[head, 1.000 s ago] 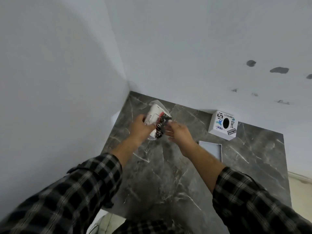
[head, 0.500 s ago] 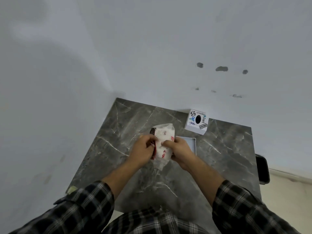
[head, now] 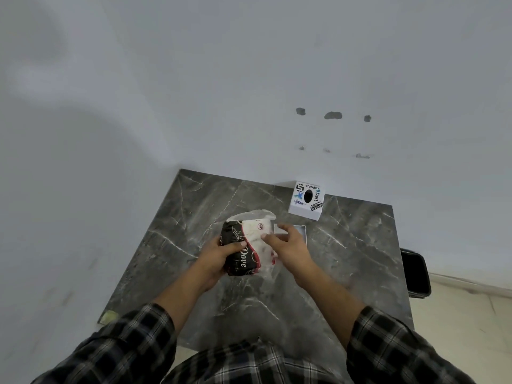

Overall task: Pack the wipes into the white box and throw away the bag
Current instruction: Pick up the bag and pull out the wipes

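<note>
A black, red and white bag of wipes (head: 243, 245) is held above the middle of the dark marble table (head: 346, 259). My left hand (head: 219, 259) grips its black left side. My right hand (head: 291, 245) touches its clear right side with fingertips, fingers partly spread. The white box (head: 306, 200), covered in stickers with a black oval hole on top, stands at the table's back edge near the wall. A flat white lid or tray (head: 300, 231) lies just behind my right hand, mostly hidden by it.
White walls close off the table at the back and left. A black bin (head: 415, 273) stands on the floor past the table's right edge. A small yellowish scrap (head: 109, 317) lies at the table's front left corner.
The bag came from the far left corner to the table's middle, closer to me. It has turned so the black printed side shows, and my right hand has loosened to fingertips.
</note>
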